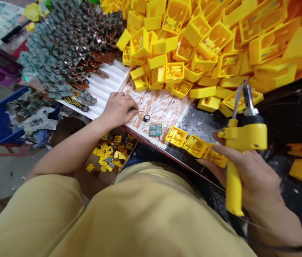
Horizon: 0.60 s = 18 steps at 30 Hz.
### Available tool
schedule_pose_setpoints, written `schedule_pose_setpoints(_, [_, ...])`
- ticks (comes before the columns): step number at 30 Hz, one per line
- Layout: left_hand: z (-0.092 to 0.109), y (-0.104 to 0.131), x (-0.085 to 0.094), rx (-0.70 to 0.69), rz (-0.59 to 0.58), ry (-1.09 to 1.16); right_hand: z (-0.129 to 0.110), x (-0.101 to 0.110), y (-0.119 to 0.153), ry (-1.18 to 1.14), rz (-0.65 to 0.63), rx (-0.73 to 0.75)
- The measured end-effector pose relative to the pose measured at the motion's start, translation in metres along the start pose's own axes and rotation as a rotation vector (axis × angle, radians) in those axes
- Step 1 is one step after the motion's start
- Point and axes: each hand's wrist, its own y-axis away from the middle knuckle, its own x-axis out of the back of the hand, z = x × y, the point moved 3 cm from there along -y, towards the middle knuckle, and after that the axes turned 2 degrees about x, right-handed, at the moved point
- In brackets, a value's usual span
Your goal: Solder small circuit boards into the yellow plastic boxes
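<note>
My right hand [252,175] is wrapped round a yellow soldering gun [233,178], its metal tip pointing up and away. The fingertips of that hand also reach a yellow case at the end of a short row of open yellow cases [196,145]. My left hand [120,109] rests on the patterned sheet [164,105] with its fingers curled, pinching something small and green, mostly hidden. Just right of it lies a small round black part [146,117] with thin wires. A green circuit board [155,130] lies between that part and the yellow row.
Many yellow cases [167,44] are heaped at the back. A big pile of wired circuit boards [68,43] stands at the back left beside white foam [108,85]. Below the table edge are a blue bin [3,125] and a box of yellow parts [113,153].
</note>
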Motion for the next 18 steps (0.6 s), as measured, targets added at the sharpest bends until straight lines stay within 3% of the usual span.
schedule_pose_setpoints(3, [-0.005, -0.002, 0.002, 0.017, -0.01, 0.129, -0.01, -0.003, -0.013, 0.057, -0.005, 0.081])
schedule_pose_setpoints(7, [-0.011, -0.001, 0.007, 0.042, 0.038, 0.243, -0.016, -0.012, -0.019, 0.06, -0.03, 0.028])
schedule_pose_setpoints(10, [-0.012, -0.001, 0.009, 0.007, 0.051, 0.198, -0.02, -0.02, -0.023, 0.067, -0.008, 0.006])
schedule_pose_setpoints(14, [-0.01, -0.001, 0.006, -0.056, -0.027, 0.064, -0.021, -0.026, -0.026, 0.052, 0.011, -0.007])
schedule_pose_setpoints(18, [-0.007, 0.002, 0.002, 0.002, -0.019, 0.096, -0.016, -0.021, -0.022, 0.033, 0.044, -0.001])
